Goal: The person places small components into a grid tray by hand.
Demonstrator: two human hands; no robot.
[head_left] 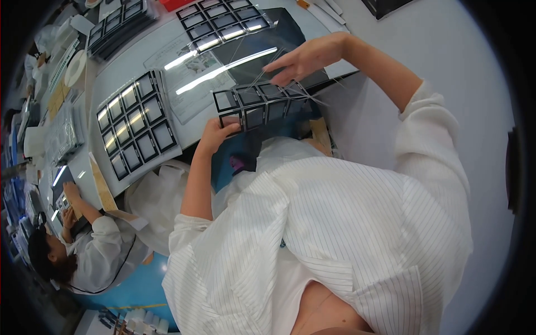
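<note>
A sheet of black-framed rectangular panes (255,116) hangs slightly tilted over the table's near edge, in front of my body. My left hand (218,134) grips its left end, thumb on top and the other fingers underneath. Above its right half is my right hand (312,58), with fingers bent toward the sheet. Thin clear film strips (318,99) trail between its fingertips and the panes. The pinch itself is hard to see. Beneath that hand lies a dark glossy board (251,67) reflecting a ceiling light.
Another pane sheet (137,124) lies left on the table, and one more (223,22) lies at the back. A stack of such sheets (120,28) stands back left, near a white tape roll (75,70). A co-worker (92,234) sits at left, hands on a small dark item.
</note>
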